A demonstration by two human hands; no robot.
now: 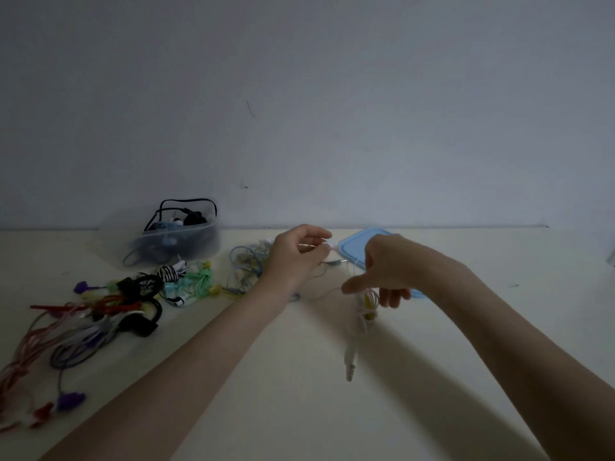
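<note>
- Dim, plain grey-white painted wall point(299, 94) fills the upper half of the view, with a few small dark marks on it.
- Below it runs a flat cream-coloured tabletop point(299, 414), which meets the wall just beyond the two hands. Both forearms reach across it.
- Far to the left of the grip, at the table's edge, sprawls a loose heap of red, purple, white and black cables point(83, 327).
- A clear plastic tub holding dark cables point(179, 241) stands against the wall, well left of the grip.
- A light blue, rounded-square plastic lid point(352, 244) lies flat just behind the grip, partly covered by the right hand.
- A pale blue tangle of thin cable point(244, 264) lies just left of the left hand. A mint-green coiled cable point(199, 281) lies further left.
- The left hand point(296, 257) is raised, its thumb and forefinger closed in a pinch on the small white end of the thin white earphone cable point(361, 314).
- The right hand point(389, 267) has its fingers curled down round the cable's gathered loops and its thumb stuck out to the left.
- The loops hang below that hand, above the tabletop.
- The cable's white jack plug point(351, 362) dangles lowest, straight under the grip.
</note>
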